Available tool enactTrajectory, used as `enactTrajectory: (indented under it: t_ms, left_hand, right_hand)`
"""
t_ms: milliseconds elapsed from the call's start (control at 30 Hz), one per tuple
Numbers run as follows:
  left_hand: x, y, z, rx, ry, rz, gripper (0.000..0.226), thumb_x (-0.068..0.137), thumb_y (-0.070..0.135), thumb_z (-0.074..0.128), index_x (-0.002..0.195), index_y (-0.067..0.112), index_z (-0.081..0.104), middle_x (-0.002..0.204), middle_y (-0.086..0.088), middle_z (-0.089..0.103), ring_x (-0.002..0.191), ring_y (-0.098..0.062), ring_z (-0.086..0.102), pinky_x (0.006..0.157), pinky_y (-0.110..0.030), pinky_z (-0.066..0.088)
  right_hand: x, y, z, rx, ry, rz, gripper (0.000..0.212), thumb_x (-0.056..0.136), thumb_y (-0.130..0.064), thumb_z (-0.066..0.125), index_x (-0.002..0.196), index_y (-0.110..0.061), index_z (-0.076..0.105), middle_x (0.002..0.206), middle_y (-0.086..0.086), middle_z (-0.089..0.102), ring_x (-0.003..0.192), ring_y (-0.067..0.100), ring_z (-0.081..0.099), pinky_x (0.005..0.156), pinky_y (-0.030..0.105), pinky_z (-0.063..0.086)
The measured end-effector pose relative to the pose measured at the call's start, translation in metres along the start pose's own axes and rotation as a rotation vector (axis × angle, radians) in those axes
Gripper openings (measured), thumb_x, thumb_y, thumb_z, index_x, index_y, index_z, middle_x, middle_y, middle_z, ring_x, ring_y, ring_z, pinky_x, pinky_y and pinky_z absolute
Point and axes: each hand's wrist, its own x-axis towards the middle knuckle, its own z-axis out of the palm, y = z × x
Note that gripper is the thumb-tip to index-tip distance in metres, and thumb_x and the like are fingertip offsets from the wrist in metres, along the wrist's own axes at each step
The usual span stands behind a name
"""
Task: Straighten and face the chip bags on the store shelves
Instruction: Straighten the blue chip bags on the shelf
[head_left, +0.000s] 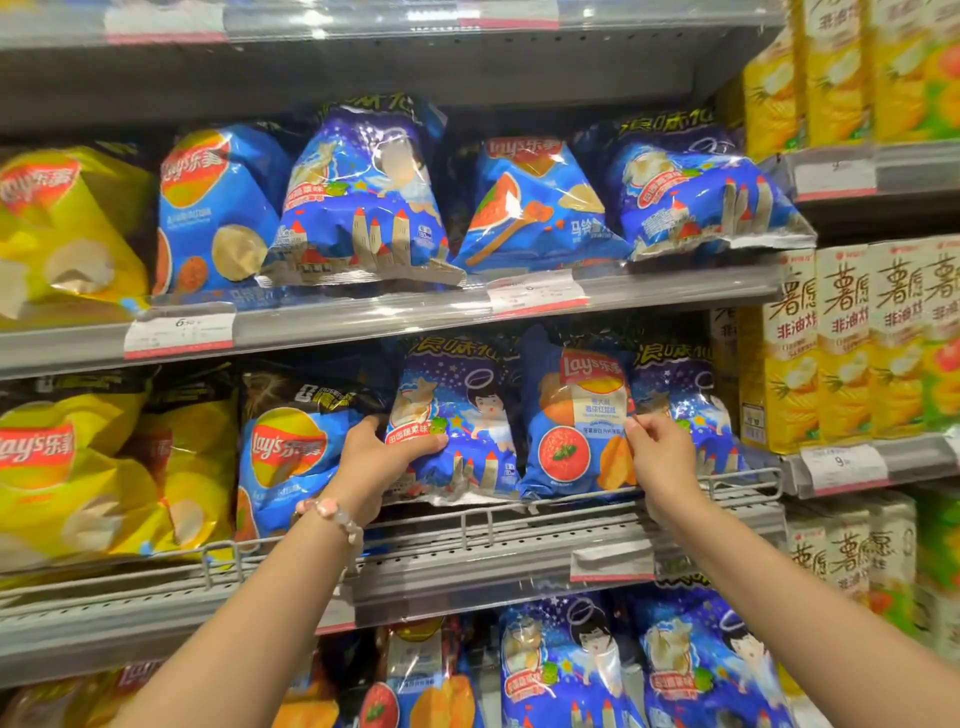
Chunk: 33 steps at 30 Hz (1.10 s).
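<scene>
Now left hand (382, 457) grips a castle-print bag (457, 431), right hand (660, 457) pinches a Lay's tomato bag (574, 431).

"Lay's" on chip bags (576, 415)

shelf (519, 540) — grey, perforated | chip bags (457, 431) — standing upright

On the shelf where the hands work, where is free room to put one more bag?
Bare perforated shelf shows in front of the castle-print bag and tomato bag, behind the wire rail. Further back, bags crowd edge to edge.
</scene>
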Motion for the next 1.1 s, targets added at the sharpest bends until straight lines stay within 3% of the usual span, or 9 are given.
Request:
enactTrajectory:
  t_ms: [133,267,400,600,667,833,900,1000,1100]
  left_hand:
    - [-0.003,0.002,-0.011,-0.052,-0.046,-0.035,0.045,0.061,0.024,0.087,0.094,0.020,0.057,0.091,-0.001,0.069,0.071,-0.013,0.071,0.049,-0.021,0.052]
    - [-0.008,0.008,-0.022,-0.120,-0.134,-0.059,0.062,0.056,0.025,0.085,0.111,0.007,0.062,0.096,-0.010,0.074,0.075,-0.020,0.072,0.057,-0.029,0.054]
    - [-0.020,0.016,-0.030,-0.185,-0.238,-0.071,0.064,0.055,0.027,0.080,0.111,0.000,0.064,0.094,-0.014,0.074,0.073,-0.023,0.071,0.061,-0.030,0.057]
    - [-0.046,0.020,-0.039,-0.178,-0.368,-0.048,0.060,0.060,0.019,0.083,0.113,0.002,0.061,0.105,-0.018,0.071,0.080,-0.027,0.070,0.064,-0.032,0.059]
    - [-0.053,0.021,-0.042,-0.158,-0.357,-0.029,0.059,0.060,0.017,0.083,0.114,0.003,0.061,0.104,-0.017,0.072,0.085,-0.028,0.070,0.068,-0.035,0.059]
    - [-0.062,0.025,-0.054,-0.175,-0.242,0.025,0.056,0.057,0.021,0.077,0.109,0.003,0.064,0.097,-0.014,0.074,0.075,-0.022,0.072,0.056,-0.027,0.057]
    - [-0.062,0.027,-0.064,-0.193,-0.217,0.017,0.056,0.058,0.021,0.076,0.110,0.003,0.064,0.100,-0.015,0.073,0.074,-0.021,0.071,0.054,-0.026,0.056]
    - [-0.061,0.027,-0.074,-0.165,-0.228,0.019,0.062,0.049,0.013,0.085,0.107,0.004,0.064,0.098,-0.014,0.074,0.075,-0.020,0.072,0.054,-0.025,0.055]
    - [-0.062,0.026,-0.075,-0.141,-0.233,0.033,0.057,0.052,0.018,0.082,0.104,0.005,0.064,0.096,-0.012,0.074,0.078,-0.021,0.072,0.056,-0.025,0.056]
  right_hand:
    - [0.000,-0.002,0.000,0.043,0.034,0.024,0.020,0.097,-0.015,0.049,0.084,-0.005,0.059,0.084,0.014,0.061,0.082,0.026,0.057,0.074,0.040,0.048]
    - [0.000,-0.006,-0.001,0.054,0.052,0.031,0.019,0.096,-0.012,0.049,0.089,-0.001,0.062,0.091,0.020,0.063,0.090,0.033,0.060,0.081,0.045,0.050]
    - [0.000,-0.006,0.000,0.055,0.045,0.050,0.018,0.097,-0.014,0.049,0.094,-0.001,0.062,0.098,0.021,0.065,0.095,0.033,0.062,0.087,0.048,0.051]
    - [-0.004,-0.009,0.006,0.052,0.089,0.008,0.015,0.092,-0.014,0.059,0.092,-0.004,0.069,0.088,0.010,0.065,0.082,0.019,0.057,0.071,0.031,0.043]
    - [-0.009,-0.012,0.016,0.043,0.064,-0.003,0.014,0.091,-0.014,0.060,0.085,-0.006,0.070,0.081,0.008,0.065,0.078,0.018,0.056,0.068,0.028,0.040]
    - [-0.032,-0.033,0.058,-0.087,0.016,-0.059,0.023,0.087,-0.016,0.063,0.070,-0.002,0.070,0.070,0.016,0.066,0.069,0.021,0.055,0.063,0.033,0.042]
    - [-0.042,-0.042,0.074,-0.175,0.002,-0.059,0.030,0.085,-0.017,0.062,0.059,-0.002,0.063,0.058,0.018,0.057,0.063,0.023,0.050,0.055,0.033,0.033]
    - [-0.059,-0.047,0.095,-0.264,-0.057,-0.081,0.043,0.086,-0.018,0.061,0.048,-0.007,0.044,0.044,0.002,0.036,0.053,0.022,0.040,0.045,0.035,0.019]
    - [-0.065,-0.042,0.105,-0.289,-0.148,-0.083,0.035,0.086,-0.020,0.061,0.055,-0.004,0.058,0.044,0.001,0.040,0.051,0.021,0.042,0.041,0.025,0.022]
